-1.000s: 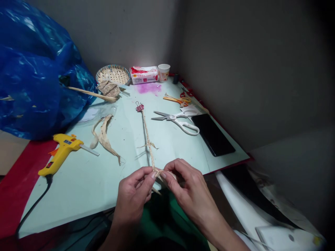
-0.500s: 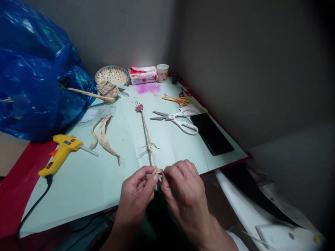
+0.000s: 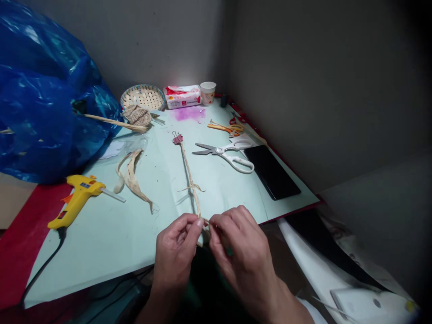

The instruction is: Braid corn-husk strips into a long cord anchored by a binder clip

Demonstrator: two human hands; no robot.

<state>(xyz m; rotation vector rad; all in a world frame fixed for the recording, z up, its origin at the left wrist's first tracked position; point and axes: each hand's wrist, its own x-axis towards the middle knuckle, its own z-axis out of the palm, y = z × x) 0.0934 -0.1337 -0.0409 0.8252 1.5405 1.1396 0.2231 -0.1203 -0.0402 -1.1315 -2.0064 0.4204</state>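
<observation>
A thin braided cord [image 3: 187, 168] of pale dried fibre runs toward me down the table. Its far end sits in a pink binder clip [image 3: 177, 138], and short stray ends stick out partway along. My left hand [image 3: 177, 238] pinches the near end of the cord between thumb and forefinger. Just to its right, my right hand [image 3: 238, 243] is closed with thumb and finger on a strand of the same fibre, drawn sideways from the cord. Both hands are at the table's front edge. The fingertips partly hide the strands.
White-handled scissors [image 3: 222, 153] lie beside a black phone [image 3: 272, 172] on the right. Left are a yellow glue gun [image 3: 76, 200], dried fibre strips [image 3: 133, 177] and a blue plastic bag [image 3: 50, 103]. At the back stand a woven basket [image 3: 143, 96], tissue pack [image 3: 182, 96] and paper cup [image 3: 208, 93].
The loop of fibre between my fingertips has been pulled in tighter against the cord. My left thumb has moved up over the crossing. The camera view has shifted slightly.
</observation>
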